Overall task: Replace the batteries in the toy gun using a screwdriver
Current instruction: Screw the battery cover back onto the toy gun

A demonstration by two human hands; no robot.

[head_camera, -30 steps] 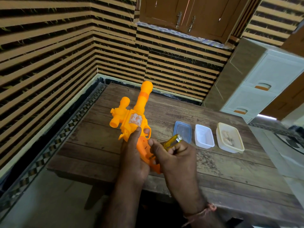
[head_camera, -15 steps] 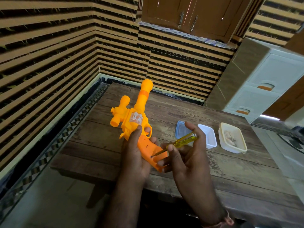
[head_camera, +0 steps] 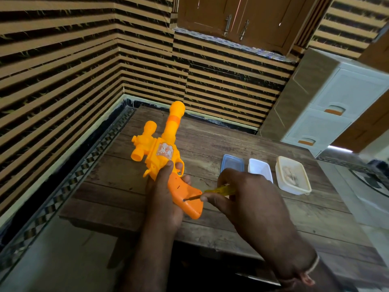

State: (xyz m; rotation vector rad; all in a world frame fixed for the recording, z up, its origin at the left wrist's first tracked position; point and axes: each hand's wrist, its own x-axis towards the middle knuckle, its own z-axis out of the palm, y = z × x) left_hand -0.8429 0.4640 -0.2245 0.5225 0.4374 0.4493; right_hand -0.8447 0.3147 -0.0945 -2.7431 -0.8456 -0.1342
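My left hand [head_camera: 163, 199] wraps the toy gun [head_camera: 162, 152] at the top of its grip, thumb laid along the near side, fingertips showing past the trigger guard; the gun is held above the worktop [head_camera: 210, 142], barrel pointing away from me toward the striped wall, grip toward me; my right hand [head_camera: 248, 199] pinches the screwdriver [head_camera: 212, 192] by its yellow translucent handle, thumb and fingers curled round it; the dark shaft runs leftward and its tip touches the flat side of the orange grip, roughly mid-grip; whether the tip sits in a screw head I cannot tell. Beyond my right hand, on the worktop, three small plastic containers stand in a row: a blue-tinted container [head_camera: 233, 163], partly hidden by my knuckles; a white container [head_camera: 260, 168] just beside it; a cream container [head_camera: 293, 174] further right holding small items too blurred to identify. A white drawer unit [head_camera: 336, 106] stands past the worktop's far right corner.
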